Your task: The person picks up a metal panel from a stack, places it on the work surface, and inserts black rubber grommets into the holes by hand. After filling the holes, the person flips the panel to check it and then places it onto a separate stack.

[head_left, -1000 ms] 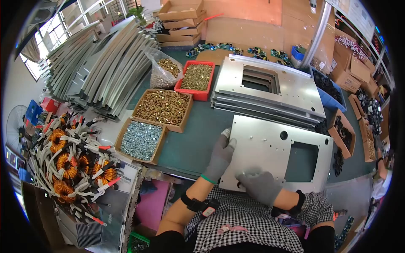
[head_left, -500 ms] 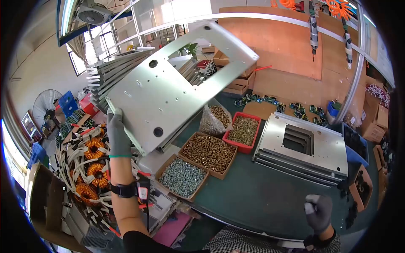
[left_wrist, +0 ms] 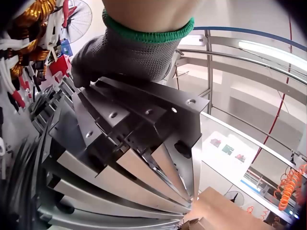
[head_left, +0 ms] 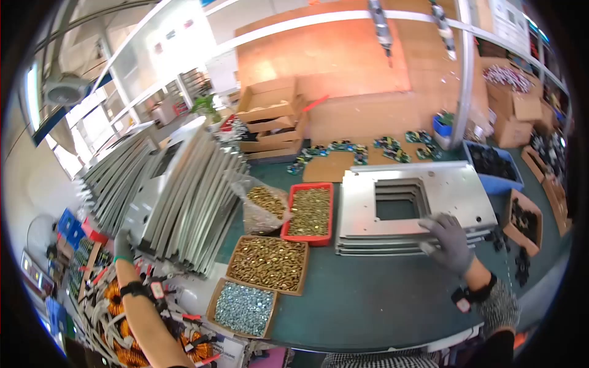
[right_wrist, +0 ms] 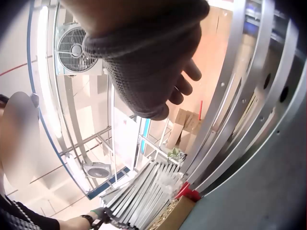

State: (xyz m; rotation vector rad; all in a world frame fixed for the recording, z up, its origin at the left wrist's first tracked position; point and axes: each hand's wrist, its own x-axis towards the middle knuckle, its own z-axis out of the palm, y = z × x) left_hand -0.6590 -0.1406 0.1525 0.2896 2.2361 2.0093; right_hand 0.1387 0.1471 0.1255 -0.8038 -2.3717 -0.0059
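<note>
At the left, my gloved left hand (head_left: 123, 245) holds the lower near corner of a silver metal panel (head_left: 149, 199). This panel leans among a row of upright panels (head_left: 205, 190). In the left wrist view the fingers of my left hand (left_wrist: 129, 55) curl over a flanged panel edge (left_wrist: 158, 93), with more panels fanned beneath. My gloved right hand (head_left: 451, 244), fingers spread and slightly bent, is at the front right edge of a flat stack of panels (head_left: 362, 214) with rectangular cutouts. The right wrist view shows my right hand (right_wrist: 153, 76) with nothing in its grasp, beside the stack's edges (right_wrist: 230, 124).
Boxes of brass fasteners (head_left: 267, 264) and silvery fasteners (head_left: 242, 310) stand mid-table, by a red tray (head_left: 331, 214) and a plastic bag (head_left: 264, 205). Wired copper coils (head_left: 126, 331) lie near the left arm. A blue bin (head_left: 500, 183) stands right; screwdrivers (head_left: 380, 27) hang above.
My left hand carried a panel from the table's front, up and over to the leaning row at the left. My right hand let go of it and moved to the flat stack.
</note>
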